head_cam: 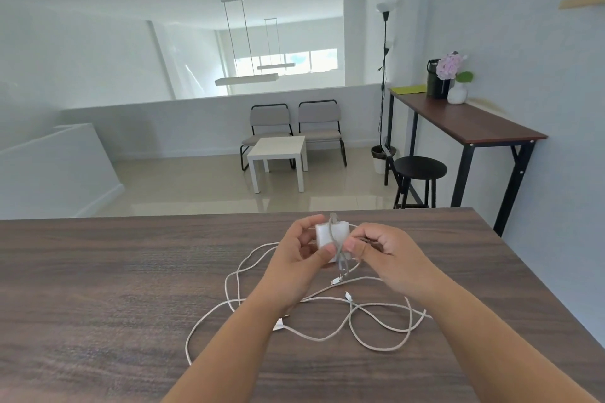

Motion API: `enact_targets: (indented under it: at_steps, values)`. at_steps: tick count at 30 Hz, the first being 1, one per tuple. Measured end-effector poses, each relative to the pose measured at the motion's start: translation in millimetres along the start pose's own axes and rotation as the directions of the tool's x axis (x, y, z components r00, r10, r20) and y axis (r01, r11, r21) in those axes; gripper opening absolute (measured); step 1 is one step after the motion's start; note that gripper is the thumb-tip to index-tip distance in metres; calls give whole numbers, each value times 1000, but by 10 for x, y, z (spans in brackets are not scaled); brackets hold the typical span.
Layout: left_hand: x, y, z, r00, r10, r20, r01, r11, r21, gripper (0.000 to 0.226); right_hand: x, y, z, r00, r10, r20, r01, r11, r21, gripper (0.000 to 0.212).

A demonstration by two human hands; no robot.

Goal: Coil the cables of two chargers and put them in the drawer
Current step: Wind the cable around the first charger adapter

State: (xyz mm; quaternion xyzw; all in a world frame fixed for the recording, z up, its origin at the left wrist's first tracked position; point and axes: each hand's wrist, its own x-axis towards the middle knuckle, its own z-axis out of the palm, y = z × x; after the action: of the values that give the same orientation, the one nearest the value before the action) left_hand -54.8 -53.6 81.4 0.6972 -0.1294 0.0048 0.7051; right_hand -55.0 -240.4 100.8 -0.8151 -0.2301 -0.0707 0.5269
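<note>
Both hands meet above the far middle of the dark wood-grain counter (98,271). The left hand (298,258) grips a white charger block (327,234), fingers curled over its top and left side and the thumb pressed against its lower front, so much of the block is covered. A grey cable (335,239) crosses the front of the block, running from a small plug end at its top edge down past the thumb. The right hand (389,255) sits just beside the block with fingers curled in, thumb and forefinger pinching the cable at the block's right edge; the exact contact point is hidden behind the knuckles.

Below the hands, white cables (386,334) lie loose on the counter in wide overlapping loops, uncoiled. Two small connector ends show among them, one near the middle and one by the left forearm. Where the loops pass under the forearms they are hidden, and it is hard to tell which strand belongs to which charger. Only one block is clearly visible, and no drawer is in view.

Beyond the counter stand a white side table (278,154), two grey chairs (294,121), a round black stool (419,170), and a tall table (465,121) bearing a vase of flowers (455,75).
</note>
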Motion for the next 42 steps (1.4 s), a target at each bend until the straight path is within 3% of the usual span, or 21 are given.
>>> enact_targets:
  at_steps: [5,9,20,26,30,33,39,42]
  values:
    - [-27,73,-53,997,71,44,-81,954,290,47,76,-238,-283,988,61,144,-12,948,-319,18]
    - [-104,159,-53,994,58,93,-88,930,357,48,189,-367,-534,964,123,235,-29,930,-367,17]
    - [-142,192,-79,989,80,123,-121,916,381,50,201,-175,-477,989,19,146,5,987,-161,8]
    - [-154,152,-77,987,34,157,-71,970,234,47,155,-104,-369,995,8,97,-12,999,45,21]
    - [-165,124,-60,985,51,168,-81,981,174,48,116,-51,-248,993,87,79,-110,929,353,8]
    - [-173,116,-36,984,80,157,-101,986,130,47,76,4,-180,979,172,110,-204,804,559,14]
    - [-166,92,48,986,133,101,-139,989,59,46,38,49,-73,974,225,-34,-154,765,625,22]
    - [-155,100,92,987,144,68,-139,987,-76,44,19,84,-18,953,285,-100,-162,762,627,32]
